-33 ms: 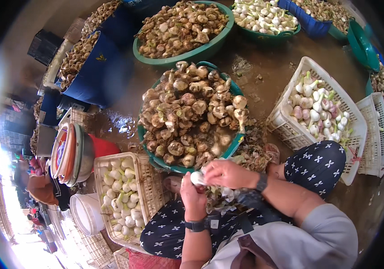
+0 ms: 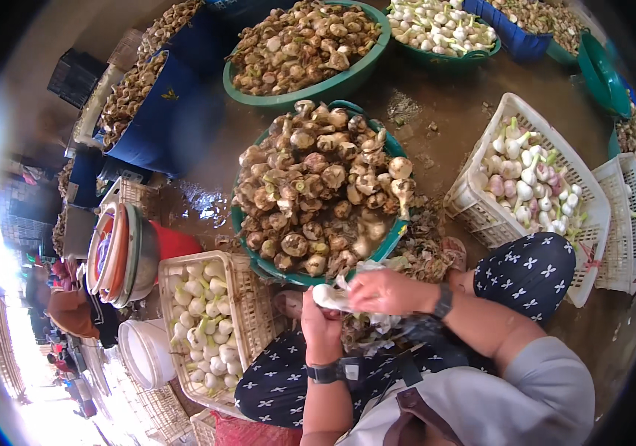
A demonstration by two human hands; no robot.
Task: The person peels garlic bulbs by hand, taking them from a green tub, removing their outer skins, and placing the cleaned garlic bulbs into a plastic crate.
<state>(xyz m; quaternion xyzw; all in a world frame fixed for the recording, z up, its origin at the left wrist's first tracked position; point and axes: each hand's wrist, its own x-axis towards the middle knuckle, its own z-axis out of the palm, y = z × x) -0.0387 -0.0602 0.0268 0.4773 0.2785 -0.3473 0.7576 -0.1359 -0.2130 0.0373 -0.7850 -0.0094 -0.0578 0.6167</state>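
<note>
A white garlic bulb point(image 2: 326, 296) sits in my left hand point(image 2: 316, 321), whose fingers are wrapped round its lower side. My right hand point(image 2: 383, 292) is closed just to the right of the bulb, pinching thin pale garlic skin point(image 2: 341, 299) that stretches off it. Both hands are over my lap, at the near rim of a green tub point(image 2: 252, 266) heaped with brown, unpeeled garlic bulbs point(image 2: 316, 182). Loose peelings point(image 2: 377, 327) lie below my hands. The fingertips of my right hand are partly smeared by motion.
Left of my knee stands a cream crate point(image 2: 259, 312) of clean white bulbs; another white crate point(image 2: 469, 197) of bulbs tilts at the right. Beyond are a larger green tub point(image 2: 318, 91) and a blue barrel point(image 2: 147, 126) of brown garlic. A white bucket point(image 2: 128, 343) stands far left.
My right hand has shifted slightly right, away from the bulb, drawing pale skin out from it. The bulb's smooth white side now shows more. My left hand has barely moved.
</note>
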